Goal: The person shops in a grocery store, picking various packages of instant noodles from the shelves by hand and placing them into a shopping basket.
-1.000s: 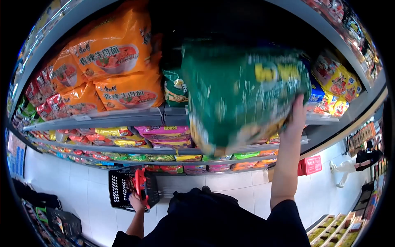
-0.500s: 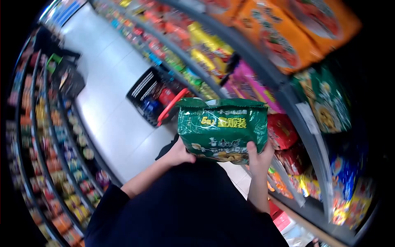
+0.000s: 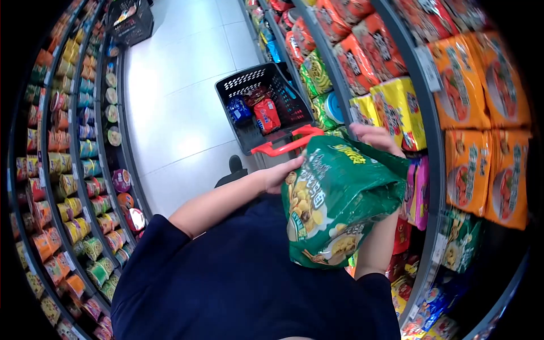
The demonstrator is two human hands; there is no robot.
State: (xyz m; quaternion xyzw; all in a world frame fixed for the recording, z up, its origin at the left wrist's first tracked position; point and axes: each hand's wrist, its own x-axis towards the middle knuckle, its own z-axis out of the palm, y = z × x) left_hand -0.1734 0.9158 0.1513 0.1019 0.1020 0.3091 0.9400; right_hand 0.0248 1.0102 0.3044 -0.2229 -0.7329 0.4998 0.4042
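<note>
A large green noodle pack (image 3: 340,198) is held tilted in front of my body, just behind the red handle (image 3: 289,141) of a black basket (image 3: 241,80). My left hand (image 3: 280,174) grips the pack's left edge. At the pack's upper right, my right hand (image 3: 378,139) holds it from the far side, its fingers showing above the edge. Inside the basket lie a red packet (image 3: 266,115) and a blue packet (image 3: 238,110).
Noodle shelves with orange packs (image 3: 462,85) stand close on the right. Shelves of cup noodles (image 3: 68,187) line the left. Another black basket (image 3: 131,25) is on the tiled floor (image 3: 175,85) at the upper left.
The green pack came off the shelf into both hands, and has since been turned and tilted. My left hand let go of the basket handle. The view has swung along the aisle.
</note>
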